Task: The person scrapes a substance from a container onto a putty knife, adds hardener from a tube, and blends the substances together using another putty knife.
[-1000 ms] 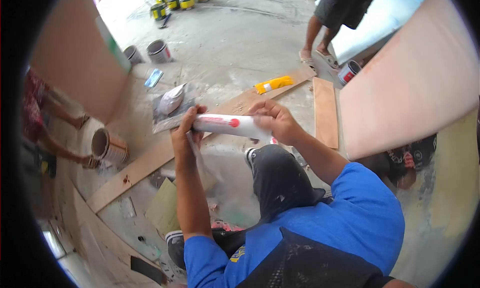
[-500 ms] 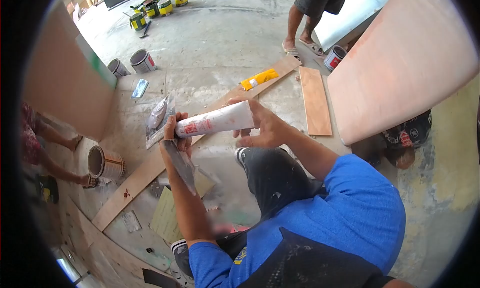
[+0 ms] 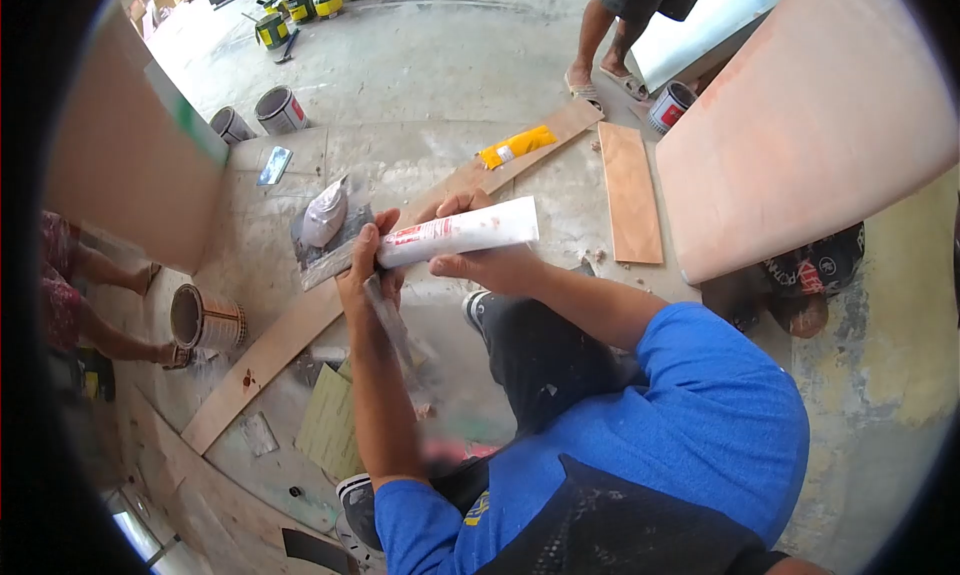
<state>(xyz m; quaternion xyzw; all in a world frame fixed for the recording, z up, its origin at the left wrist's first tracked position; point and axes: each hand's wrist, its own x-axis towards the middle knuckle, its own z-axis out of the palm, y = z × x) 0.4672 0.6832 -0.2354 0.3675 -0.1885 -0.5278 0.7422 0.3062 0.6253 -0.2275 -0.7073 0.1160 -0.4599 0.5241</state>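
A white squeeze tube with red print lies across both hands in front of me. My left hand is closed at its narrow end, and a metal scraper blade hangs below those fingers. Beyond the same hand, a grey plate bears a lump of pale putty; its near edge meets the fingers. My right hand wraps the tube, fingers over the far side and thumb on the near side. The tube's flat end points right.
A long wooden plank crosses the floor, with a yellow packet on it. Open cans stand at left. Large pinkish panels flank me. A person's legs are ahead; others are at left and under the right panel.
My right hand has moved from the tube's flat end to around its body. The tube has shifted slightly right. The plate with putty now shows more fully.
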